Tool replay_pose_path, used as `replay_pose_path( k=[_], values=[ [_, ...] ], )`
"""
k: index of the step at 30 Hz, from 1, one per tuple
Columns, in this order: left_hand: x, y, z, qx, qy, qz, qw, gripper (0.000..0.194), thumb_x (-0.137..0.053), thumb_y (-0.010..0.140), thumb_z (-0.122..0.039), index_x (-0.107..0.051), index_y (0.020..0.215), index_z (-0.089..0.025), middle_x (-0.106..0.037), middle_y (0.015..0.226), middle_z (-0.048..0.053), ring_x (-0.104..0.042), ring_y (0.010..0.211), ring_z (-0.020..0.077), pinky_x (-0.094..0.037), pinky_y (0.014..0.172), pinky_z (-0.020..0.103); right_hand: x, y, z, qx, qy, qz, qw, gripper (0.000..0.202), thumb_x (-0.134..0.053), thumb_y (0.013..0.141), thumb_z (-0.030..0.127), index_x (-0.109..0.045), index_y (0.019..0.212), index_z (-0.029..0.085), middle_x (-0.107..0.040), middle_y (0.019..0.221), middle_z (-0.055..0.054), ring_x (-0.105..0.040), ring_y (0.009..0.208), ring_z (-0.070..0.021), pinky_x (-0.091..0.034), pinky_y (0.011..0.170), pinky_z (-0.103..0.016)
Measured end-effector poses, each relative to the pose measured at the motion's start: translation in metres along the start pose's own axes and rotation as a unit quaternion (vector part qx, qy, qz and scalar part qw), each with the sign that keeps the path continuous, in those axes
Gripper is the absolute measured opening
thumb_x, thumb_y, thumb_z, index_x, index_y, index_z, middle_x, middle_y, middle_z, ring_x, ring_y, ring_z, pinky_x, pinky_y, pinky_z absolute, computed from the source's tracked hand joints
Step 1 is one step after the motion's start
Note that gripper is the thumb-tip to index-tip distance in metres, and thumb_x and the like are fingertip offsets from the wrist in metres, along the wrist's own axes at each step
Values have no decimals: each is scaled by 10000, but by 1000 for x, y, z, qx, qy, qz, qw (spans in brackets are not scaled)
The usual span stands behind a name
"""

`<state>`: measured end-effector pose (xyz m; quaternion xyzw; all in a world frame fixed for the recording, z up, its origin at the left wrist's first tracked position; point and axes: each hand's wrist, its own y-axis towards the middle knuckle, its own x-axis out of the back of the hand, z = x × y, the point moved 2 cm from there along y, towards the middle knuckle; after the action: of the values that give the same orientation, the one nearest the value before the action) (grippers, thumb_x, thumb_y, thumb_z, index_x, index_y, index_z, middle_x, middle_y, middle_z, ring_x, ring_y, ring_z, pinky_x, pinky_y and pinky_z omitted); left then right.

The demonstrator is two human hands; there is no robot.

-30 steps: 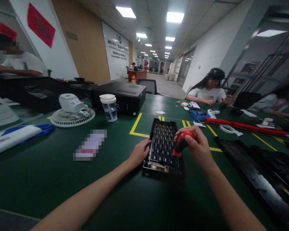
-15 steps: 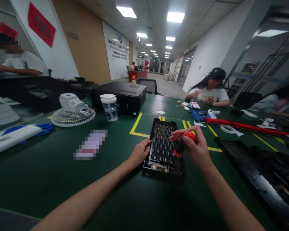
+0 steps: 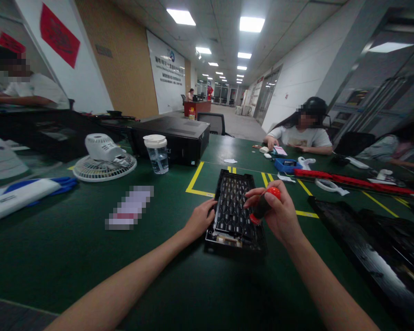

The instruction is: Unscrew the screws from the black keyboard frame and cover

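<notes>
A black rectangular panel [image 3: 232,207] with rows of honeycomb-like cells lies on the green table in front of me. My left hand [image 3: 200,219] holds the panel's left edge, fingers pressed against it. Over the panel's right side, my right hand [image 3: 279,211] is closed on a screwdriver [image 3: 261,208] with a red and black handle. The screwdriver's handle leans, with its lower end toward the panel's right edge; its tip cannot be made out.
Left on the green table [image 3: 72,253] are a blurred phone [image 3: 130,208], a lidded cup [image 3: 156,154], a white fan [image 3: 105,158] and a black case [image 3: 179,133]. Dark panels [image 3: 376,257] lie right, behind them a blue tray [image 3: 286,165]. People sit across and at both sides.
My right hand and the screwdriver have shifted very slightly. Across the table, a person's hand has moved down toward the small white items. My left hand and the panel have stayed put.
</notes>
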<state>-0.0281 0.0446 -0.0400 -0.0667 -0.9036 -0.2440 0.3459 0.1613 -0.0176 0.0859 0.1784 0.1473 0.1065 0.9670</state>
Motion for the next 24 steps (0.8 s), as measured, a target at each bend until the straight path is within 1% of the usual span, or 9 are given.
replay_pose_path(
  k=[3,6,8,11,13,15,17,20,24],
  values=[
    [0,0,1,-1,5,0,1000,353,-396,827,-198,-546,1144,-167,-531,1251,59,-473,1169,160,-339,1032,342,0,0,-1,5,12,-1,1000,162,-506,811,205,-353,858,232,-639,776,-2,-609,596,-163,-451,596,-313],
    [0,0,0,-4,6,-1,1000,354,-395,824,-196,-545,1143,-157,-531,1248,68,-476,1165,159,-341,1030,335,1,1,-2,6,31,1,999,112,-496,809,186,-411,872,223,-569,670,31,-525,508,-117,-413,545,-272],
    [-1,0,0,-7,4,-2,1000,355,-395,824,-194,-544,1143,-152,-533,1246,73,-480,1160,161,-344,1027,333,2,1,-3,-1,39,6,999,69,-488,809,180,-448,856,210,-527,636,37,-483,487,-99,-396,540,-262],
    [-1,0,0,-6,5,-4,1000,356,-392,829,-204,-543,1147,-151,-536,1242,74,-479,1160,166,-342,1027,340,2,1,-2,-8,39,15,999,29,-485,802,197,-483,831,195,-509,642,28,-476,503,-99,-382,534,-255],
    [-1,0,0,-6,5,-2,1000,354,-391,830,-206,-544,1145,-152,-538,1239,73,-476,1163,166,-340,1029,341,0,1,-1,-11,45,23,999,90,-442,823,258,-501,831,191,-513,660,12,-488,523,-113,-377,520,-258],
    [0,0,-1,-7,5,0,1000,354,-392,828,-202,-546,1142,-151,-537,1240,72,-477,1161,163,-339,1031,337,-1,1,1,-19,58,32,998,228,-340,856,325,-518,834,184,-528,688,-12,-506,552,-134,-384,521,-273],
    [0,0,-3,-6,5,0,1000,354,-391,826,-196,-547,1140,-149,-536,1242,73,-479,1160,160,-338,1032,333,-2,0,3,-25,71,40,996,328,-243,875,335,-529,837,178,-543,710,-33,-519,578,-148,-401,545,-293],
    [1,0,-4,-5,7,-1,1000,355,-389,825,-195,-547,1140,-153,-536,1242,69,-481,1158,158,-337,1034,334,-2,0,4,-27,76,46,996,344,-215,880,294,-535,850,174,-556,727,-44,-530,602,-154,-416,590,-306],
    [2,0,-6,-2,12,0,1000,356,-390,824,-199,-549,1139,-148,-536,1242,72,-480,1160,161,-340,1033,333,0,-2,4,-39,76,49,995,311,-249,880,295,-535,866,174,-555,746,-46,-540,623,-157,-419,588,-296]
  ],
)
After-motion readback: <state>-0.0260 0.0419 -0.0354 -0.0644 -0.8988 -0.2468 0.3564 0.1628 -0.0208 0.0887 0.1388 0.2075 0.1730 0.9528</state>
